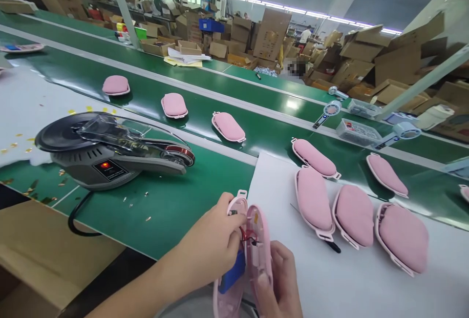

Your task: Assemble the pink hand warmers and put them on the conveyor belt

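Observation:
A pink oval plastic case stands opened between my hands, its two halves apart like a clam. Inside it show a blue battery pack, red and black wires and a small white connector. My left hand is closed around the left half, with thumb and fingers at its inner edge near the wires. With thumb inside and fingers behind, my right hand grips the right half. The lower end of the case runs out of the picture.
Several pink padded cases lie on the white sheet at right; more sit along the green conveyor. A grey tape dispenser with a red light stands at left. Handheld fans and a clear parts box stand beyond.

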A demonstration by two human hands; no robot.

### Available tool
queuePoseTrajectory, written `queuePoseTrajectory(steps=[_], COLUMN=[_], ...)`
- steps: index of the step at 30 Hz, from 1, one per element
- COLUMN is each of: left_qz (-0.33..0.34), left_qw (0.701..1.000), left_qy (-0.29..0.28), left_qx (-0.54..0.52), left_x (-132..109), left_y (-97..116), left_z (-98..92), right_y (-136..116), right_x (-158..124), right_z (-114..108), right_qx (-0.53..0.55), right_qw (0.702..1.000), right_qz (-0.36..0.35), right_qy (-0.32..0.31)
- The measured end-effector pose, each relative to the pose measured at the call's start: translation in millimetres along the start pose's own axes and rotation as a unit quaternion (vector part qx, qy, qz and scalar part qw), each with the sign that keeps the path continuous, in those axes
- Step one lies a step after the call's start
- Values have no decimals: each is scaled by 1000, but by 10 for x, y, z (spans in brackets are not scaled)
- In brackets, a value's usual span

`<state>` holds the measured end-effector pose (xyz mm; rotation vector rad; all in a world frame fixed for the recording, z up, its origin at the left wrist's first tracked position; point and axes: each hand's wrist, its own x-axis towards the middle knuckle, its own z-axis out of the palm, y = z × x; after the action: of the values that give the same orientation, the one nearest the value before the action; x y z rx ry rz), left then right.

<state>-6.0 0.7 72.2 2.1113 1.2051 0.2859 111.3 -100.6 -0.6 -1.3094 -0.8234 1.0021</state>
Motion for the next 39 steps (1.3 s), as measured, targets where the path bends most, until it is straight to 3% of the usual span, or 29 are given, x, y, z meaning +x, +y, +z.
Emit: queuePoseTrajectory(steps=[4, 6, 9, 13, 18, 23, 25, 28, 31, 34, 39], left_qz=[27, 28, -7, -17, -62, -73, -51, -26, -14, -10, 19], left_qw=[998, 990, 952, 865, 711, 634, 623, 654, 679, 665, 664], left_qy=[23, 43, 68, 49, -10, -22, -71, -111, -59, 0, 19], left_qx=[-42, -133, -299, -498, -701, -770, -777, -748, -731, -746, -747], left_x=[8, 20, 62, 118, 100, 81, 87, 75, 13, -60, -78], left_y=[49, 11, -121, -288, -227, -153, -191, -253, -247, -186, -116], left_z=[65, 109, 213, 409, 581, 573, 548, 535, 562, 599, 642], right_y=[-63, -86, -90, -46, 1, -9, -17, -43, -85, -101, -24], right_x=[57, 78, 95, 103, 153, 175, 156, 105, 44, -6, -27], right_z=[7, 12, 17, 9, -36, -59, -60, -47, -15, 28, 115], right_qx=[-36, -10, 29, 43, 53, 120, 118, 75, 25, 5, 38], right_qw=[997, 996, 993, 995, 994, 986, 986, 992, 995, 996, 999], right_qz=[60, 90, 115, 86, 82, 92, 85, 77, 88, 78, 10], right_qy=[25, 16, 0, 13, -39, -73, -85, -71, -51, -38, -33])
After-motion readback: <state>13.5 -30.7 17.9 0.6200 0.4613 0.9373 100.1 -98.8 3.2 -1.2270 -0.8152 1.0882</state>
